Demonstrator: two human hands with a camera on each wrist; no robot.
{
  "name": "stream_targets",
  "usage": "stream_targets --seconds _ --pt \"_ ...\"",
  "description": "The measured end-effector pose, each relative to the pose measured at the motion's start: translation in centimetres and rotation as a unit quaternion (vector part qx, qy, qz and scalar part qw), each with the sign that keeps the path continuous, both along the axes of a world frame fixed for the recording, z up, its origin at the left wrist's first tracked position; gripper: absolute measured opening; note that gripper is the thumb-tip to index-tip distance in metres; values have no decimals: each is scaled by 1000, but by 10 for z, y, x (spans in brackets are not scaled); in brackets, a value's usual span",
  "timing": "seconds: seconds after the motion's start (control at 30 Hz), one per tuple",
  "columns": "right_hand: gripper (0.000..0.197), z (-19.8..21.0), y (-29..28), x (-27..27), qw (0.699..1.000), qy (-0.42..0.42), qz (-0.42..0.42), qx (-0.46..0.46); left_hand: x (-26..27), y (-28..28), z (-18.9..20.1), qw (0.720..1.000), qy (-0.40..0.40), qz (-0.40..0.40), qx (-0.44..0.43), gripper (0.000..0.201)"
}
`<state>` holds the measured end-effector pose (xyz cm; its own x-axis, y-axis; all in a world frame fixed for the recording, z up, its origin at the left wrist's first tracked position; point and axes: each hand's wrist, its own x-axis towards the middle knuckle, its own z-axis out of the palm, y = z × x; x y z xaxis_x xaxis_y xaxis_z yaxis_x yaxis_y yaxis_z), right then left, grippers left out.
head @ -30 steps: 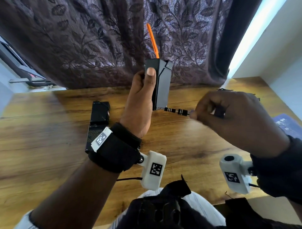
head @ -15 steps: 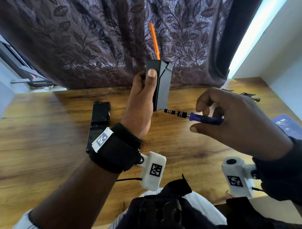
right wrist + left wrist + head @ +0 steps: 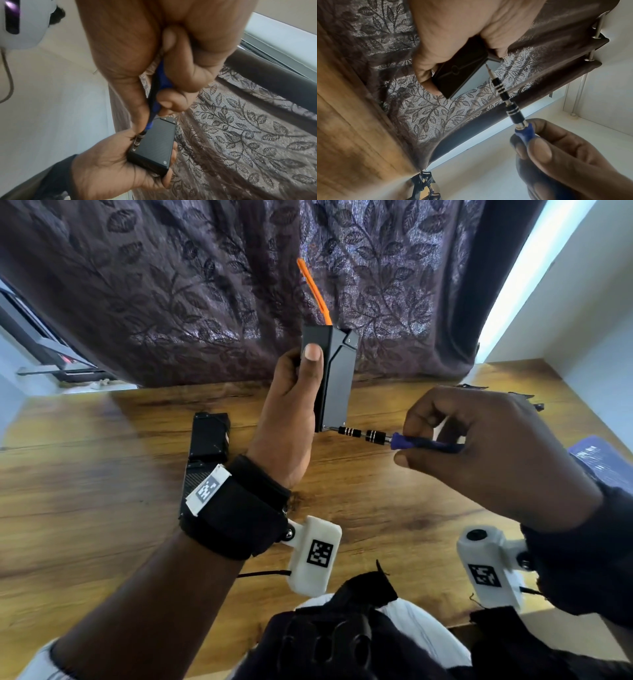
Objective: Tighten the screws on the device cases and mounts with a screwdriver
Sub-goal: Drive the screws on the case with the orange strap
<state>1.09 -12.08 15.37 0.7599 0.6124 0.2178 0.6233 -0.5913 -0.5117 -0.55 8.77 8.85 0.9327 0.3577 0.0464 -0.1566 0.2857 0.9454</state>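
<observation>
My left hand (image 3: 291, 405) grips a black rectangular device case (image 3: 337, 381) upright above the table, thumb along its near face. An orange strip (image 3: 313, 290) sticks up from its top. My right hand (image 3: 479, 446) pinches the blue handle of a small screwdriver (image 3: 394, 438) whose black banded shaft lies level. Its tip sits at a screw in the case's lower right corner. In the left wrist view the screwdriver (image 3: 506, 98) tip meets the case (image 3: 458, 75) corner. In the right wrist view the case (image 3: 154, 144) lies in the left hand with the screwdriver (image 3: 150, 115) at its corner.
A second black case (image 3: 209, 436) lies on the wooden table (image 3: 102, 508), left of my left wrist. A dark leaf-patterned curtain (image 3: 171, 285) hangs behind the table. A black mount piece (image 3: 527, 398) rests at the far right, and a blue object (image 3: 599, 457) at the right edge.
My right fingers shifted along the screwdriver handle, uncovering its blue grip, while the tip stayed at the case's lower corner. The left hand kept the case upright in place.
</observation>
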Motion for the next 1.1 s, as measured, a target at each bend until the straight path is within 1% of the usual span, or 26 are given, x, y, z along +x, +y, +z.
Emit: stream_targets --seconds 0.07,0.1,0.17,0.2,0.23,0.27,0.3,0.33,0.37,0.4,0.47,0.5,0.53,0.57,0.6,0.63,0.67,0.7,0.73,0.8,0.83,0.9,1.0,1.03,1.1 --pt "13 -1 1 0 999 16 -19 29 1 -1 -1 1000 -2 -4 0 57" --pt "14 -2 3 0 999 26 -17 32 0 -1 -2 1000 -3 -5 1 57" --pt "27 -6 4 1 999 27 -5 18 0 0 -2 1000 -2 -3 -1 57" --pt "29 -7 5 0 1000 29 -1 11 0 -1 -2 1000 -2 -3 -4 59" --pt "26 -7 4 0 1000 31 1 4 0 -1 -3 1000 -2 -4 -4 62" --pt "17 -7 4 1 999 34 5 -3 0 0 -3 1000 -1 -2 -1 65" --pt "19 -5 3 0 999 32 8 -16 0 0 -3 1000 0 0 1 64" --pt "30 -5 2 0 999 18 17 -33 0 1 -2 1000 0 1 -1 59" --pt "36 -5 1 1 999 8 26 -45 0 1 -1 1000 0 -1 -4 57" --pt "35 -6 0 1 999 -3 24 -45 0 1 -1 1000 1 -1 -6 58" --pt "22 -5 0 -1 1000 -7 6 -17 0 -1 -1 1000 -2 -1 -4 66" --pt "13 -5 0 -1 1000 0 -6 5 0 -2 -1 1000 -4 -3 -1 68" --pt "10 -5 0 -1 1000 15 -9 23 0 -2 -1 1000 -8 -4 4 71" --pt "16 -6 0 -1 999 28 -6 29 0 -3 -1 1000 -9 -7 11 73" --pt "23 -7 1 -1 999 34 -3 27 0 -3 -1 1000 -10 -7 15 71" --pt "26 -8 1 -2 999 42 -1 23 0 -3 -1 1000 -12 -10 17 67" --pt "22 -9 1 -3 999 47 1 26 0 -3 0 1000 -13 -9 16 62" --pt "14 -10 0 -3 998 51 2 32 0 -2 0 1000 -11 -9 16 61" --pt "13 -10 0 -4 998 48 4 38 0 -2 0 1000 -8 -4 16 62" --pt "33 -10 -3 -4 999 21 19 22 -2 0 0 1000 -6 -2 9 64" --pt "38 -10 -4 -4 1000 9 26 11 -2 0 0 1000 -5 -2 7 63" --pt "32 -10 -6 -7 1000 -3 24 11 -4 -1 1 1000 -5 -4 9 58" --pt "9 -8 -9 -9 999 -1 -5 43 -5 -6 4 1000 -12 -7 26 55" --pt "7 -7 -11 -9 999 9 -7 52 -5 -8 5 999 -19 -8 27 55" --pt "14 -7 -14 -11 999 13 -7 48 -7 -13 6 999 -28 -7 30 63"
